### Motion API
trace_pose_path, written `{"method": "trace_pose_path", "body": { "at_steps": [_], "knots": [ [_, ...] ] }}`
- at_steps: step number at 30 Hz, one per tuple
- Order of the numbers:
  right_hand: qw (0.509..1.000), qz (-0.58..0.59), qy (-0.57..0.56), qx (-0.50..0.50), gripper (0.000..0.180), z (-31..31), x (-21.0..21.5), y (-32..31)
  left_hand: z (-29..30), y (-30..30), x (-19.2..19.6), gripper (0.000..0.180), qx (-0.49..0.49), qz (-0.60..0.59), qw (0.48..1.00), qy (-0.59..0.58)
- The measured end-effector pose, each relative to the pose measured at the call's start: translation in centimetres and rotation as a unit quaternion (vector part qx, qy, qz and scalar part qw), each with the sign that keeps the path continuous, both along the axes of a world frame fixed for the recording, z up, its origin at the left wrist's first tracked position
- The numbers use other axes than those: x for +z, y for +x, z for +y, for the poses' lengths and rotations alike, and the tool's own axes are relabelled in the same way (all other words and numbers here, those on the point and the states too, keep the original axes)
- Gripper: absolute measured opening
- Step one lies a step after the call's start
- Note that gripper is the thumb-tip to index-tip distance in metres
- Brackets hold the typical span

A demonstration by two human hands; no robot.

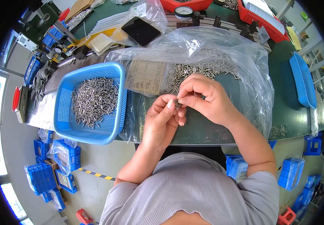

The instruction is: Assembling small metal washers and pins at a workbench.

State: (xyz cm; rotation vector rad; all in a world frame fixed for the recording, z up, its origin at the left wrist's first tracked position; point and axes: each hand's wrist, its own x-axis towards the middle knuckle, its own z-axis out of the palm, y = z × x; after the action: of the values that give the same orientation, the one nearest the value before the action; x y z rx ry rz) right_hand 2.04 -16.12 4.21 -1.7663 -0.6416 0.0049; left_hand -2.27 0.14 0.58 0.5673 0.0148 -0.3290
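Observation:
My left hand and my right hand meet over the near edge of the green worktable. Both pinch a small, dark metal part between thumb and fingertips; its exact kind is mostly hidden by the fingers. Just beyond my hands, a heap of short metal pins lies on and under a large clear plastic bag. A brown paper card with writing rests left of that heap. To the left of my hands stands a blue plastic basket holding many loose metal pins.
A black phone lies at the back, near a dial gauge on a metal rail. A red basket with papers stands back right. A blue tray sits at the right edge. Blue crates are stacked on the floor.

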Motion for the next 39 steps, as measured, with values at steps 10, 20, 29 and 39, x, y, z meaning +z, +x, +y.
{"method": "trace_pose_path", "body": {
  "at_steps": [10, 20, 29, 39],
  "knots": [
    [0.974, -0.217, -0.069, 0.002, 0.015, 0.3, 0.1, 0.0, 0.5, 0.2, -1.1, 0.019, 0.015, -0.01, 1.0, -0.003],
    [0.996, -0.066, -0.037, 0.035, 0.017, -0.4, -0.2, 0.2, 0.2, -0.2, -0.4, 0.023, -0.015, -0.031, 0.998, 0.047],
    [0.986, -0.153, -0.06, 0.019, 0.018, -0.8, 0.1, 0.3, 0.1, -0.1, -0.5, 0.019, -0.016, -0.018, 1.0, 0.019],
    [0.991, -0.043, -0.106, -0.069, 0.012, -2.7, 1.5, 0.2, 0.3, 0.3, -0.8, 0.02, 0.011, -0.019, 1.0, -0.009]
  ]
}}
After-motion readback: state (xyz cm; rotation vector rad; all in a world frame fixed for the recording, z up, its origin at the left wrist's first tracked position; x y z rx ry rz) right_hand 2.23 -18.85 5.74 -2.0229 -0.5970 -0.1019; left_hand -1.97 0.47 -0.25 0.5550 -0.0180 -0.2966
